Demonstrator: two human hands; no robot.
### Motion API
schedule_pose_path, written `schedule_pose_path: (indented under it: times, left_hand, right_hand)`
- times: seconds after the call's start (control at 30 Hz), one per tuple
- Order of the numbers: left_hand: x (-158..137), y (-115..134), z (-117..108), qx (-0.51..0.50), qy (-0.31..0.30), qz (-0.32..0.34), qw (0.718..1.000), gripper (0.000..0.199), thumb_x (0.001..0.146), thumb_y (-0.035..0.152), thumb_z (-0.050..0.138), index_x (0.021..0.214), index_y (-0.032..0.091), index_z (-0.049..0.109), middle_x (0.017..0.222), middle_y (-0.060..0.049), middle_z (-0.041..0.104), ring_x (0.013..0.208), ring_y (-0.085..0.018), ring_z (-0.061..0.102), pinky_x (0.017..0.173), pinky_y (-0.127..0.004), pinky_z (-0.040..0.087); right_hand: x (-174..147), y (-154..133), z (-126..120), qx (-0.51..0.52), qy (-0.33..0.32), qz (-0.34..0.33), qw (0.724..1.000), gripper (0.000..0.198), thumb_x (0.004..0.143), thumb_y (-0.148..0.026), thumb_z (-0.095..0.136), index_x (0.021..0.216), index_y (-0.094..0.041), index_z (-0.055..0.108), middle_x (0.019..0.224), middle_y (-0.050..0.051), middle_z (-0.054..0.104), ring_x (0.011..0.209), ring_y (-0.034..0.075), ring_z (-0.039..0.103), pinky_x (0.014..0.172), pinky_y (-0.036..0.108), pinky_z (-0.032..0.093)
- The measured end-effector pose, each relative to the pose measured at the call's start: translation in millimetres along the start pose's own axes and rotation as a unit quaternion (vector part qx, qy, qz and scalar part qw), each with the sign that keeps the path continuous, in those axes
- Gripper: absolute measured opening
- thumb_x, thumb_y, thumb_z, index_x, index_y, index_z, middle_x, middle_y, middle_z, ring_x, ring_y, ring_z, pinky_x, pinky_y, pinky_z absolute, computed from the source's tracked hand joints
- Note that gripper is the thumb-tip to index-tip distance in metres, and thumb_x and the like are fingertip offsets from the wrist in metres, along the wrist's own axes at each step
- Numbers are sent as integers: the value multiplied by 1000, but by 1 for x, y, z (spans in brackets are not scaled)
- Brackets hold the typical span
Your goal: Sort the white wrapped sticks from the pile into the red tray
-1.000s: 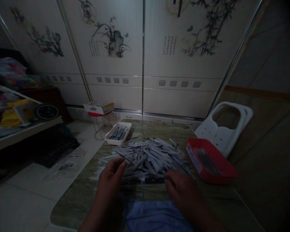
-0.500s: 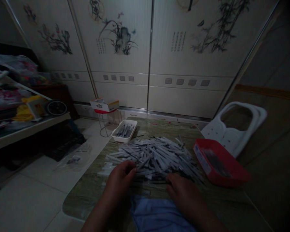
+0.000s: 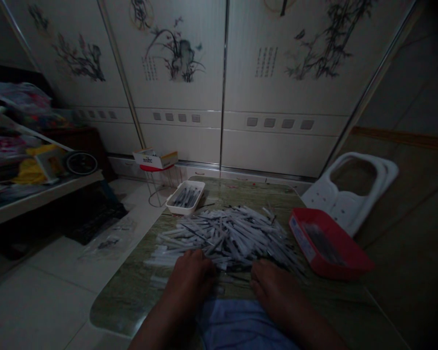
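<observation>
A broad heap of slim pen-like sticks (image 3: 237,233), whitish and translucent with dark parts, lies on the green marbled table (image 3: 120,296). My left hand (image 3: 193,272) is at the near left edge of the heap, its fingers curled and pointing inward; what they hold, if anything, is hidden. Across from it, my right hand (image 3: 270,282) has its fingers bent and pressed together at the heap's near right edge. A thin dark stick (image 3: 237,276) spans part of the gap between the hands, one end by my right fingertips. The dim light blurs finer detail.
A white tray (image 3: 171,208) with similar sticks stands at the heap's far left. On the right is a red basket (image 3: 350,272) holding more thin pieces, with a white folding chair (image 3: 328,199) behind it. Blue cloth (image 3: 241,323) lies at the near edge. A red stool (image 3: 155,168) bears a box.
My left hand has moved slightly right and down, its fingers turning downward and inward. My right hand stays nearly in place. The whole view has shifted slightly.
</observation>
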State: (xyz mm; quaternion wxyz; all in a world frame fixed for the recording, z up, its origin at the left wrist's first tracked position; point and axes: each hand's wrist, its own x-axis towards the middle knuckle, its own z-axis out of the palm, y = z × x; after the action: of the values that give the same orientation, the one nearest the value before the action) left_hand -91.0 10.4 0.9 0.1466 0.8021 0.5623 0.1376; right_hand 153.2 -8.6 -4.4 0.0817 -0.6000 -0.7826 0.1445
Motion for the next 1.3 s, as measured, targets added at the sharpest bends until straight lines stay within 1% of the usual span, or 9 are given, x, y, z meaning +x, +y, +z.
schedule_pose_path:
  times: [0.3, 0.5, 0.6, 0.77, 0.87, 0.97, 1.03, 1.2, 1.3]
  left_hand:
    - [2, -1, 5, 6, -5, 18, 1000, 14, 81, 17, 60, 83, 25, 71, 97, -8, 62, 96, -26, 53, 79, -35, 34]
    - [1, -1, 3, -142, 36, 23, 989, 10, 84, 21, 59, 87, 24, 68, 97, -7, 65, 97, -25, 55, 85, -35, 38]
    - [0, 5, -2, -298, 77, -34, 951, 13, 89, 33, 59, 91, 24, 68, 96, -6, 67, 97, -26, 58, 83, -33, 41]
    - [6, 17, 0, -512, 101, -129, 843, 27, 86, 48, 64, 90, 22, 65, 88, -3, 69, 80, -21, 60, 72, -28, 44]
    - [10, 26, 11, -603, 96, -176, 772, 37, 83, 49, 69, 109, 22, 65, 95, -4, 72, 82, -20, 63, 74, -28, 46]
    - [11, 37, 25, -664, 59, -173, 725, 42, 83, 46, 72, 117, 22, 66, 97, -4, 73, 85, -19, 64, 77, -28, 46]
    - [10, 46, 32, -683, 31, -162, 712, 36, 83, 44, 73, 110, 20, 70, 96, -5, 73, 83, -18, 64, 78, -28, 47]
    - [7, 64, 36, -683, -5, -128, 719, 32, 80, 43, 75, 100, 19, 73, 106, -9, 73, 95, -23, 65, 84, -32, 48]
    - [6, 69, 38, -711, -19, -93, 697, 29, 83, 42, 74, 100, 19, 73, 109, -10, 72, 97, -23, 64, 86, -32, 47]
  right_hand:
    - [0, 5, -6, -27, -36, -1, 999, 12, 91, -19, 51, 91, -20, 63, 100, 9, 69, 89, 23, 64, 72, 31, 37]
    - [-2, 7, -3, -28, -38, -14, 999, 16, 94, -19, 47, 94, -19, 62, 102, 10, 70, 93, 24, 64, 76, 32, 39]
    - [-3, 10, -5, -23, -35, -7, 999, 16, 95, -20, 46, 95, -19, 62, 102, 10, 69, 92, 24, 63, 76, 32, 39]
    - [-7, 15, -12, 45, -8, -14, 999, 13, 97, -22, 45, 94, -21, 58, 99, 7, 65, 91, 22, 60, 77, 31, 41]
    - [-7, 17, -14, 81, 28, -21, 996, 13, 98, -22, 44, 90, -22, 55, 94, 4, 63, 87, 20, 58, 74, 31, 41]
    - [-6, 18, -13, 108, 50, -21, 993, 13, 98, -22, 44, 89, -23, 53, 93, 3, 61, 85, 20, 57, 74, 31, 41]
    - [-4, 18, -11, 123, 61, -21, 990, 13, 98, -22, 44, 89, -24, 53, 93, 3, 61, 85, 20, 57, 74, 32, 42]
    - [-3, 15, -10, 146, 77, -17, 986, 11, 97, -22, 45, 90, -23, 53, 96, 4, 61, 89, 21, 58, 78, 33, 42]
    - [-5, 10, -13, 160, 68, -17, 985, 10, 96, -20, 46, 90, -23, 53, 96, 4, 62, 89, 20, 58, 76, 32, 42]
